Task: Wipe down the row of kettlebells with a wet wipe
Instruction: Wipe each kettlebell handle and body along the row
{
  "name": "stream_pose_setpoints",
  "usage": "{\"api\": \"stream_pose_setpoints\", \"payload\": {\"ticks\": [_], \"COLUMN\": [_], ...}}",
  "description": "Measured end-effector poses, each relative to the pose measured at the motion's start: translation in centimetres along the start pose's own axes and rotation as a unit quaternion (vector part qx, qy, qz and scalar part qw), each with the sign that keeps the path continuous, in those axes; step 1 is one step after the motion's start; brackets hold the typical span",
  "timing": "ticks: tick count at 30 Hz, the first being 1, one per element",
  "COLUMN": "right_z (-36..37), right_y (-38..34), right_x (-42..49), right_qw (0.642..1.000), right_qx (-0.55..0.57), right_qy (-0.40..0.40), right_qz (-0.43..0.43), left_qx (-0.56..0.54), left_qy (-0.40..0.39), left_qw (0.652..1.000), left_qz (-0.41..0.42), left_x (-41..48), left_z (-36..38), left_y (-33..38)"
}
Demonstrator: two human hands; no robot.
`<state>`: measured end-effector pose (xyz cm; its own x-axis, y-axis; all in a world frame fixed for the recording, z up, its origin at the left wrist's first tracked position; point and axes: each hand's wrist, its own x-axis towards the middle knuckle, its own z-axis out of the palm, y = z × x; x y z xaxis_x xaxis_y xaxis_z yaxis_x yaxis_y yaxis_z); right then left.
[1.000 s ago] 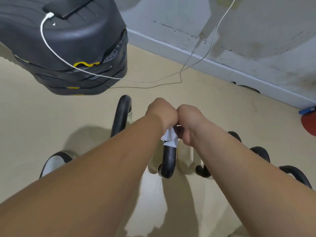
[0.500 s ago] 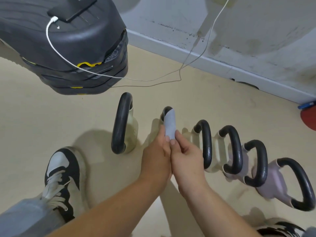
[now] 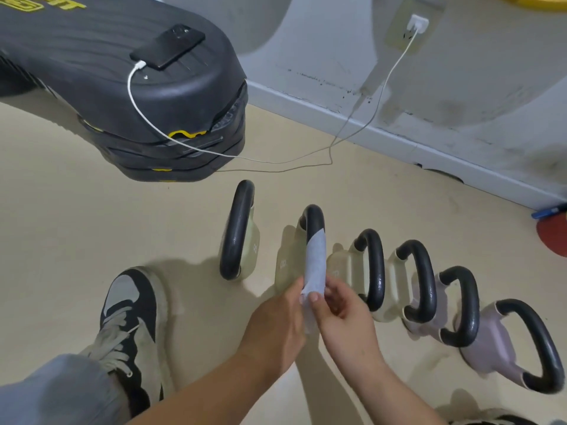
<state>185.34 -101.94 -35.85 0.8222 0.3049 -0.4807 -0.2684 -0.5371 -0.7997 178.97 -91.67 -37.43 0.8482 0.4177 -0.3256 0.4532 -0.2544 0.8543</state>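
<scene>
Slid lower, pale wet wipe (image 3: 316, 265) wrapping glossy black handle (image 3: 313, 217)

Floor's (image 3: 76, 225) plain beige with soft shadows on it, and the back wall (image 3: 491, 72) is pale grey, pretty scuffed and stained, with a lighter baseboard (image 3: 337, 108) along the bottom. A white charger (image 3: 418, 24) sits in the wall outlet (image 3: 399, 38), and its cable (image 3: 276, 162) droops to the floor, then runs up to a dark phone (image 3: 168, 46) lying on a stack of black platforms (image 3: 122, 96) with yellow trim. Something red (image 3: 555, 237) peeks in at the right edge.
</scene>
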Motion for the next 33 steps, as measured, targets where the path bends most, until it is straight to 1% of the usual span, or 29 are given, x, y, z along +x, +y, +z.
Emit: {"api": "stream_pose_setpoints", "payload": {"ticks": [1,2,3,4,6,8,10,13,15,18,19,21,23,25,27,28,30,31,32,33], "right_z": [-0.2,-0.3,-0.3,-0.2,0.1,0.1,0.0,0.1,0.5,1.3,1.5,1.7,1.5,1.0,0.7,0.7,0.9,1.2,1.6,2.0], "right_y": [-0.4,-1.0,-1.7,-2.4,-3.4,-3.5,-2.8,-0.9,0.7,2.7,3.1,3.6,3.6,3.6,3.9,4.0,4.7,5.2,5.7,6.0], "right_x": [0.7,1.4,2.1,2.7,3.8,3.7,2.9,1.2,0.1,-0.9,-1.0,-0.8,-0.5,-0.4,-0.2,-0.2,-0.1,-0.1,-0.2,-0.2], "right_qw": [1.000,1.000,1.000,0.999,0.997,0.995,0.996,0.998,0.999,1.000,1.000,1.000,0.999,0.997,0.995,0.995,0.997,0.996,0.996,0.996], "right_qx": [-0.002,0.000,0.012,0.030,0.061,0.079,0.083,0.062,0.044,0.021,0.011,-0.001,0.009,0.033,0.044,0.028,-0.039,-0.066,-0.078,-0.084], "right_qy": [0.000,0.000,-0.004,-0.019,-0.051,-0.047,-0.024,0.002,0.014,0.004,-0.004,-0.017,-0.037,-0.068,-0.087,-0.089,-0.067,-0.055,-0.045,-0.039], "right_qz": [-0.008,-0.008,0.002,0.013,0.027,0.036,0.031,0.003,-0.016,-0.019,-0.016,-0.006,0.006,0.020,0.031,0.029,0.027,0.022,0.019,0.019], "left_qx": [-0.020,-0.029,-0.069,-0.105,-0.120,-0.149,-0.151,-0.146,-0.113,-0.077,-0.070,-0.025,0.058,0.135,0.124,0.114,0.106,0.070,0.027,0.016], "left_qy": [0.002,0.028,0.058,0.081,0.111,0.085,0.082,0.108,0.083,0.021,0.017,0.041,0.050,0.027,-0.005,-0.015,-0.005,0.002,0.016,0.043], "left_qw": [1.000,0.998,0.993,0.987,0.980,0.974,0.973,0.977,0.986,0.996,0.997,0.999,0.997,0.990,0.992,0.993,0.994,0.998,0.999,0.999], "left_qz": [-0.012,-0.044,-0.071,-0.092,-0.115,-0.147,-0.154,-0.116,-0.085,-0.046,-0.030,0.019,0.031,0.044,0.017,0.011,0.012,0.009,0.023,0.024], "left_x": [0.7,1.5,2.5,3.4,4.8,5.7,5.3,2.5,0.8,-0.4,-0.5,-0.4,-0.4,-0.2,0.4,0.7,1.0,0.7,0.1,-0.3], "left_z": [-0.2,-0.1,-0.1,-0.3,-0.4,0.2,1.0,2.5,2.9,3.0,3.0,3.5,3.7,3.4,2.8,2.5,2.3,2.4,2.6,3.0], "left_y": [0.1,-0.1,-0.1,0.6,2.7,3.6,3.7,2.1,0.3,-1.5,-1.8,-2.6,-3.5,-4.7,-5.0,-4.8,-4.0,-3.7,-3.1,-3.0]}}
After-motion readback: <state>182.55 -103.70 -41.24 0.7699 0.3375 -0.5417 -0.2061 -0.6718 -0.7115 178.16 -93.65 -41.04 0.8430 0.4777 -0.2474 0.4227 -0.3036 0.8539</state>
